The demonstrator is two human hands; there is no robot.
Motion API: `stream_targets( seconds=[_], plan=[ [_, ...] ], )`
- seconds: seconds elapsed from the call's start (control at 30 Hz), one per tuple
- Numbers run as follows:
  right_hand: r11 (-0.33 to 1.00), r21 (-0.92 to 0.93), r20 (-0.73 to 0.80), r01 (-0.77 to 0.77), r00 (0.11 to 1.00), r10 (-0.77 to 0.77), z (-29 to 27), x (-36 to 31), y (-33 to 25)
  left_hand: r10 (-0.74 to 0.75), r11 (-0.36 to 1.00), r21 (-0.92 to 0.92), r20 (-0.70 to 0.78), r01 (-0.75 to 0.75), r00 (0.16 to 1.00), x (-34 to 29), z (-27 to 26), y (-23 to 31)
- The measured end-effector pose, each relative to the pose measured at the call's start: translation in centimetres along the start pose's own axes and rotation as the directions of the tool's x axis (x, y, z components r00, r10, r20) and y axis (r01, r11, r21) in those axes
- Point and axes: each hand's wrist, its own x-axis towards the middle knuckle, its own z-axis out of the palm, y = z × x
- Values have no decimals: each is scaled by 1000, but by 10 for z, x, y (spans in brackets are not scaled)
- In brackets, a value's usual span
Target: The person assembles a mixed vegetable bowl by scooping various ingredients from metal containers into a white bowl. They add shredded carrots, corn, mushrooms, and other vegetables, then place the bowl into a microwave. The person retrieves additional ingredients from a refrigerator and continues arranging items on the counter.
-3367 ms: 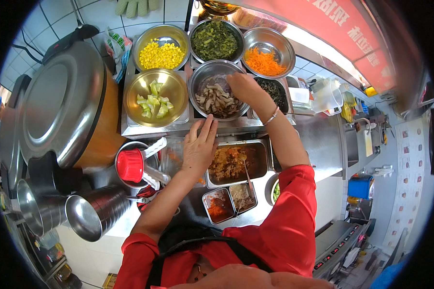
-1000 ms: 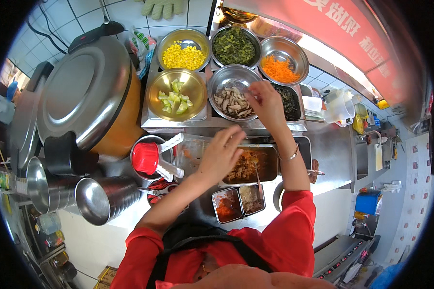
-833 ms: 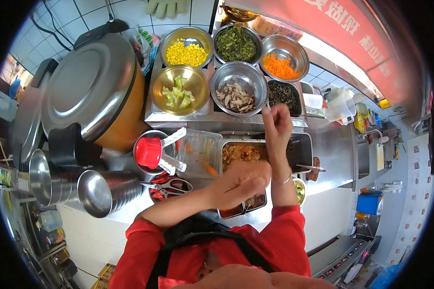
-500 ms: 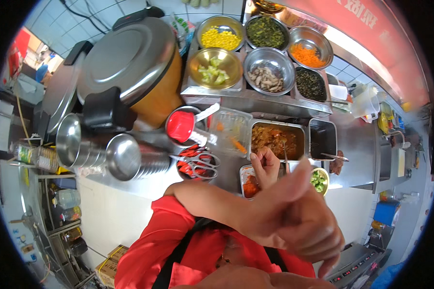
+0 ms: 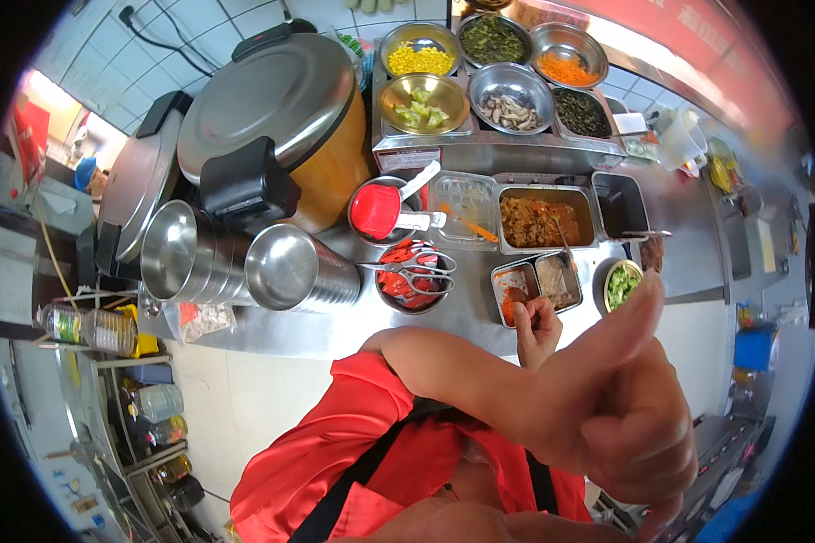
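Observation:
My right hand (image 5: 538, 331) is at the near edge of a small metal container of red sauce (image 5: 509, 288), fingertips pinched. What they hold, if anything, is too small to tell. Beside it, another small metal container holds pale crumbly food (image 5: 552, 279). Behind them stands a tray of brown chunky food (image 5: 534, 220) with a spoon in it. My left hand (image 5: 634, 403) is raised close to the view, palm up, fingers curled and thumb stuck out, with nothing visible in it. It hides my right forearm. A bowl of chopped greens (image 5: 622, 285) stands just past my left thumb.
A large lidded pot (image 5: 267, 100) and stacked metal bowls (image 5: 303, 271) stand left. Nearer the middle are scissors (image 5: 417, 271) over a bowl of red packets, a red scoop (image 5: 377, 211) and a clear plastic box (image 5: 466, 201). Bowls of corn (image 5: 421, 59) and shredded carrot (image 5: 566, 69) fill a raised shelf.
My right hand has drawn back from the brown food tray's near corner to the red sauce container. The whole view has shifted, so the counter sits farther right. My left hand stays curled.

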Motion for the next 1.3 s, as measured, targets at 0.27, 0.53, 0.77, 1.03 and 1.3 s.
stream_targets(
  seconds=[0.27, 0.53, 0.77, 1.03, 1.3],
  plan=[
    [998, -33, -81, -52, 995, 50, -11, -50, 19, 35, 999, -30, 16, -35, 999, -11, 32, -9],
    [999, -31, 30, -12, 999, 13, -1, -40, 4, 51, 995, 77, 61, -56, 997, -19, 35, -19],
    [975, -140, 131, 171, 980, -153, -15, -13, -1, 16, 959, 278, 115, -47, 993, -9, 20, -18],
    [989, -49, 53, 140, 989, -137, -44, 16, 0, 11, 122, 903, -417, 412, 909, -67, -30, 18],
    [989, -68, 188, 133, 975, -118, -66, 40, 29, 671, -27, 626, -567, 780, 478, -124, -46, 68]
  ],
)
